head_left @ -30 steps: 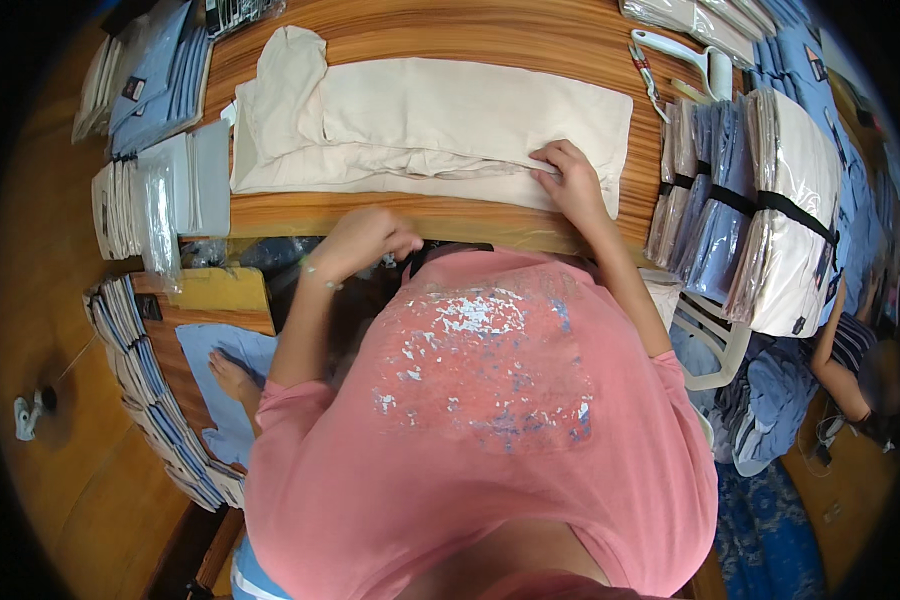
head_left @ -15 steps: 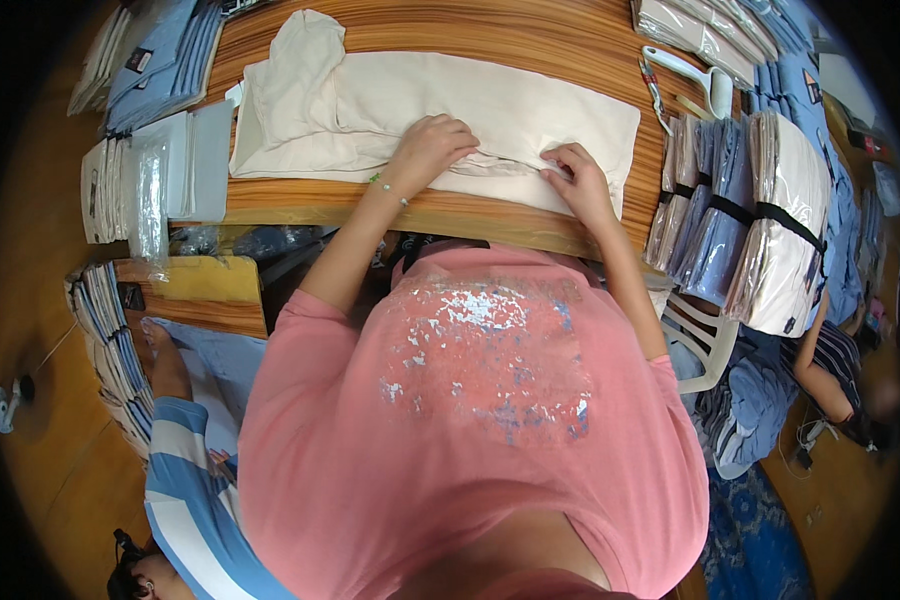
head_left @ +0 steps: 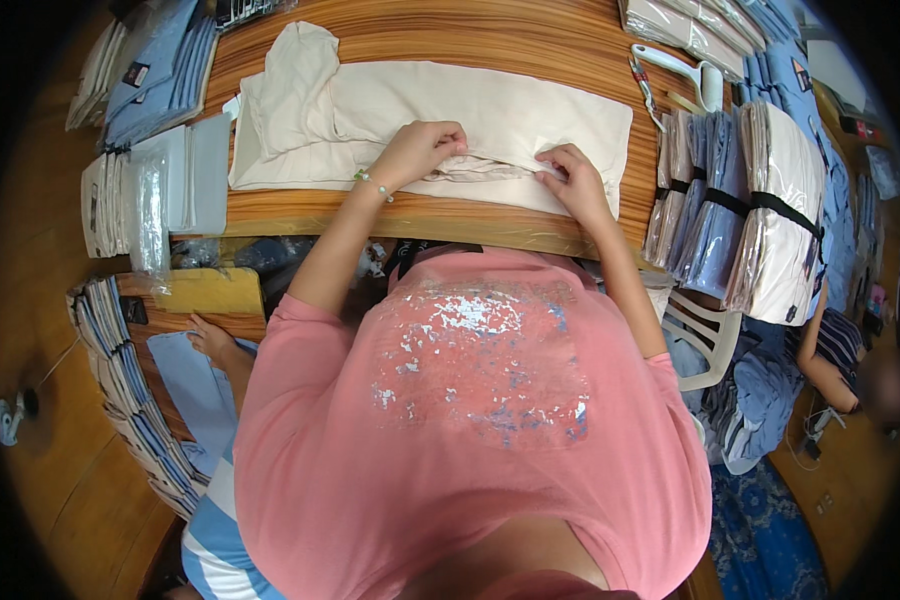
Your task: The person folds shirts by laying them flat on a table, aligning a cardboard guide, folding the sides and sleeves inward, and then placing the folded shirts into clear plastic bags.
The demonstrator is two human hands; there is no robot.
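Note:
A cream shirt lies folded into a long strip across the wooden table, with a bunched part standing up past its far edge at the left. My left hand pinches the cloth near the middle, thumb and fingertips together. Farther right, my right hand is bent over the same crease, its thumb and fingers closed on the fabric. Between the two hands the layers are gathered and slightly parted. The cloth under my fingertips is partly hidden.
Bagged, strapped shirts stand at the right, beside a white lint roller and a small cutter. At the left are blue folded shirts and clear plastic bags. A co-worker's hand rests near blue cloth at the lower left.
My left hand has shifted slightly left along the crease and its fingers have drawn together. My right hand stays nearly in place. The co-worker's arm at the lower left has moved.

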